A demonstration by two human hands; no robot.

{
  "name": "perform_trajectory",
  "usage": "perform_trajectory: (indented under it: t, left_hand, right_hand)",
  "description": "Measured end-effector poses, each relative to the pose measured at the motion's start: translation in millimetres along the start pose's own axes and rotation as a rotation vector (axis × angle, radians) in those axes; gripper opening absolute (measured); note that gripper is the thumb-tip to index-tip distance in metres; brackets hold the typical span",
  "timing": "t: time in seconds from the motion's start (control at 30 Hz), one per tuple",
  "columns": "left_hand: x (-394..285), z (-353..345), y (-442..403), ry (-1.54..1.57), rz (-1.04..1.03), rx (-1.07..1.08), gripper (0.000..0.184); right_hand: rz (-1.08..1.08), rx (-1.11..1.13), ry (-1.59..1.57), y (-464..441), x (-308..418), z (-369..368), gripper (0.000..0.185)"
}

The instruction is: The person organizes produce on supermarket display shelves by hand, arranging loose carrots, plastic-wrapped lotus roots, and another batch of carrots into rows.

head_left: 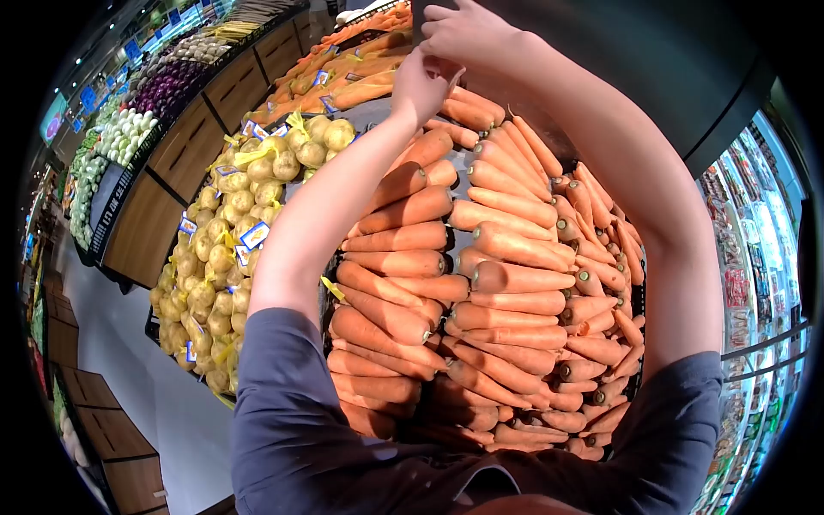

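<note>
Left hand [419,90]: up at the far end of the loose carrots, with bent fingers, tips pretty much lost behind the other hand, so can't tell if clenched or grasping anything
Right hand [472,34]: just above the left one in view, close up against it, with curled fingers near the top edge; can't tell about a grip here either
Loose carrots [515,245]: right in the middle between both arms, piled in rows, kinda messier on the right side
Forearms [322,193]: very much in the way, covering bits of the carrots on both sides
Dark panel [618,60]: standing just behind the far right of the pile, partly hidden by the right arm
Bagged potatoes [236,202]: just left of the carrots, in yellow netting with blue-and-white tags
Bagged carrots [360,69]: beyond the potatoes, up top
Veggie stand [180,150]: further left, wood-fronted, loaded with purple and white stuff, across the grey floor [184,386]
Lit shelves [747,249]: far right, packed with products too small to make out
</note>
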State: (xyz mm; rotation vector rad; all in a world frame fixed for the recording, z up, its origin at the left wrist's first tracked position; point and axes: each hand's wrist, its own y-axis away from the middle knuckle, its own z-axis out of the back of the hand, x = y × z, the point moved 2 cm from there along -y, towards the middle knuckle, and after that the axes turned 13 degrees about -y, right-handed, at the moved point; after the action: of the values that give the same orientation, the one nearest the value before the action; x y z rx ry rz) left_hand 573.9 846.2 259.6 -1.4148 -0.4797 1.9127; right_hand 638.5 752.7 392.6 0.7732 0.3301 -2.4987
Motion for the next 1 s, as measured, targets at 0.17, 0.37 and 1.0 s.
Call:
perform_trajectory:
  t: [0.17, 0.37, 1.0]
  left_hand:
    - [41.4, -23.5, -2.2, 0.121, 0.076, 0.172, 0.029]
    - [61.0, -21.7, 8.1, 0.249, 0.204, 0.224, 0.023]
    - [95.6, 32.4, 20.4, -0.616, 0.338, 0.285, 0.063]
  right_hand:
    - [-0.173, -0.285, -0.311, -7.1, -11.7, -41.1, 0.071]
    - [-0.619, -0.222, -0.983, -27.7, -15.6, -94.5, 0.077]
    - [-0.621, -0.050, -0.748, -36.5, 36.9, -170.2, 0.043]
